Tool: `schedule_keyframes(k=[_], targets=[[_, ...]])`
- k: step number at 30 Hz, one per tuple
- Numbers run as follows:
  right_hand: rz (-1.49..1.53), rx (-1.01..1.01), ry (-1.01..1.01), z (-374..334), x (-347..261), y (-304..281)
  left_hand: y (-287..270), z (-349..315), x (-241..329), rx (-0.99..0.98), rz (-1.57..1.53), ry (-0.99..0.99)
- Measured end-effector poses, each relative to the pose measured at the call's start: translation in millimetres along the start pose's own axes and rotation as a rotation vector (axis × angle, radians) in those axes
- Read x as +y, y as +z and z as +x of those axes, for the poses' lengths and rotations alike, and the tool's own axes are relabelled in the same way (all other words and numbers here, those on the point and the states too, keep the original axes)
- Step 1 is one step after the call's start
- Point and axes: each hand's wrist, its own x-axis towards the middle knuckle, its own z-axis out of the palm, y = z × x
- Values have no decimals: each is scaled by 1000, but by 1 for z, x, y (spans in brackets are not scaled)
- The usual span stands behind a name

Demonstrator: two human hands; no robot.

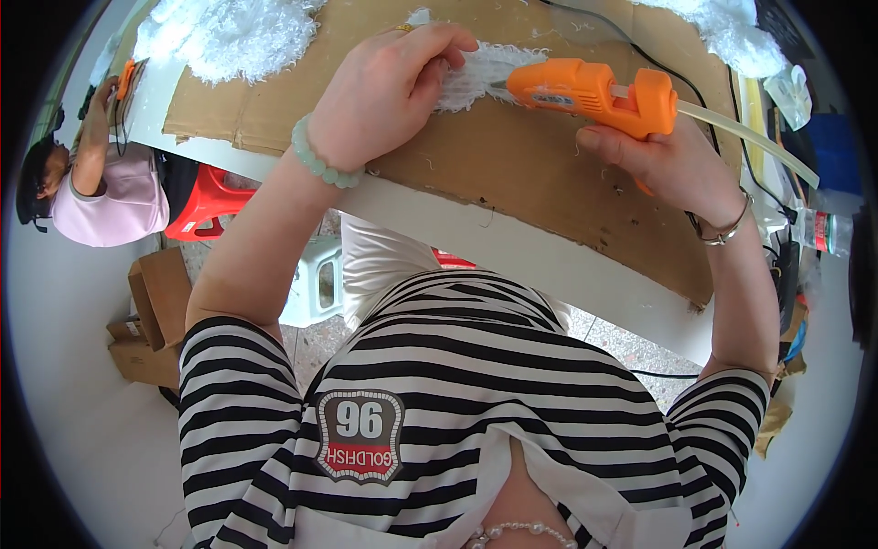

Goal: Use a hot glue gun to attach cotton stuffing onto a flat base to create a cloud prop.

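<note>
**Two hands, one hot glue gun, one strip of white fringe**

From the head view, gluing looks like the step in hand. The left hand bends over the left end of a shaggy white fabric strip, which lies on a brown cardboard sheet. Its thumb and forefinger curl inward, but I can't tell whether they pinch the fabric or only press it. The right hand is wrapped around an orange glue gun, nozzle at the strip's right end; whether the trigger is squeezed, I can't tell. As I judge it, the next move calls for a steady nozzle and left fingertips clear of hot glue.

Bare cardboard opens toward the person, out to the white table edge. A fluffy white pile hems in the far left. On the right, a black cord loops behind the gun, and the translucent glue stick juts rearward, toward a plastic bottle, so swinging right looks tightest.
</note>
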Motion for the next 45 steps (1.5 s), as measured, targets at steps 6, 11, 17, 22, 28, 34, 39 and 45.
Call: schedule_keyframes(k=[6,11,17,22,28,34,39,45], targets=[[4,8,-18,5,-4,3,-1,-1,0,28,-32,-14],[-9,19,-53,9,-4,6,-1,-1,-1,36,-53,-19],[-13,59,-92,1,-3,1,-6,-2,-3,-38,-62,-88],[342,184,-178,-8,8,3,-7,3,7,5,-132,-76],[626,232,-178,-11,12,8,-5,12,33,1,281,215],[723,299,-166,-8,22,10,3,20,42,-36,465,342],[774,280,-196,-8,30,10,9,28,27,-57,363,290],[786,246,-231,-5,35,9,11,38,16,-87,199,133]])
